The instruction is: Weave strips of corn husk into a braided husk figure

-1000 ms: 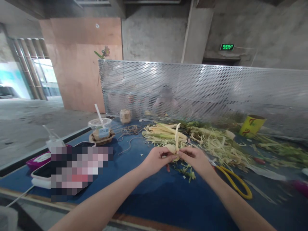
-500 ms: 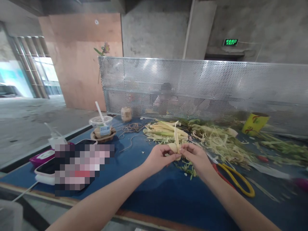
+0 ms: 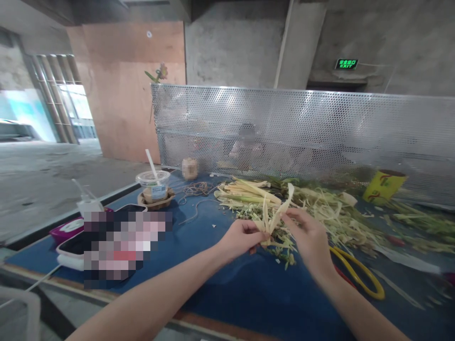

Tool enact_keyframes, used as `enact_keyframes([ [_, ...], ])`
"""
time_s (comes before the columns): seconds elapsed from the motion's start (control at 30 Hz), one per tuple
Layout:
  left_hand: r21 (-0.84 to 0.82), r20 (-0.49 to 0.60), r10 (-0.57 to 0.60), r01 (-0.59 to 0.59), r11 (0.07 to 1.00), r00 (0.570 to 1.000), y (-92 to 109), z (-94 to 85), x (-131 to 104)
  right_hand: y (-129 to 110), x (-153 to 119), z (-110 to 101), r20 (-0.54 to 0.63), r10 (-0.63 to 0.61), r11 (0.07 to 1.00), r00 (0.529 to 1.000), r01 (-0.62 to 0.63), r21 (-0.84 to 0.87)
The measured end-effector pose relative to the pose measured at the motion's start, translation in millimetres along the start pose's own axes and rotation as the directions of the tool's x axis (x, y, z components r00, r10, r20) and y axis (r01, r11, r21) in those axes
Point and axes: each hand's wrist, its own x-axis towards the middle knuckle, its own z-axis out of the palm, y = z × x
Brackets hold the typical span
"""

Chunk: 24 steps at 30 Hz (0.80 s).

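My left hand (image 3: 241, 237) pinches the gathered base of a small bundle of pale, husk-like leaf strips (image 3: 267, 223), which fan upward above the fingers. One longer strip (image 3: 286, 201) leans to the right, and the fingertips of my right hand (image 3: 308, 237) are closed on its edge. Just behind the hands lies a pile of pale yellow-green stalks (image 3: 249, 190). Small green sprigs (image 3: 288, 255) lie on the blue tabletop (image 3: 227, 284) beneath. Scissors with yellow and red handles (image 3: 368, 279) rest by my right forearm, which partly hides them.
A tangled heap of shredded leaves (image 3: 341, 213) spreads to the right, near a yellow roll (image 3: 386, 186). At left stand a lidded drink cup (image 3: 154, 187) with a straw and a phone (image 3: 73, 244). Loose twine (image 3: 197, 189) lies behind. A perforated metal screen (image 3: 213, 118) borders the table's far side.
My right hand has moved right and slightly up, drawing a strip outward from the bundle, so the strips now spread apart. My left hand keeps its pinch at the base.
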Motion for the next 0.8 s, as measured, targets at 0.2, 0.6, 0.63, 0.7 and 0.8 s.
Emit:
enact_keyframes([
  [0.2,0.212,0.062,0.059,-0.071,0.975,0.996,-10,0.9,-2,-16,-4,-2,0.268,-0.433,0.865,0.861,0.48,-0.143],
  [0.6,0.336,0.08,0.185,-0.201,0.92,0.979,-1,-2.7,-9,4,1,4,0.387,-0.039,0.999,0.921,0.026,0.041],
  [0.63,0.368,0.09,0.231,-0.248,0.896,0.969,-1,-3.8,-10,5,2,4,0.409,-0.014,0.999,0.912,0.034,-0.04],
  [0.7,0.418,0.139,0.318,-0.347,0.84,0.938,1,-5.0,-11,7,2,3,0.454,-0.002,0.978,0.891,0.097,-0.186],
  [0.8,0.451,0.244,0.372,-0.444,0.774,0.896,2,-4.2,-12,8,1,4,0.477,-0.054,0.944,0.878,0.2,-0.261],
])
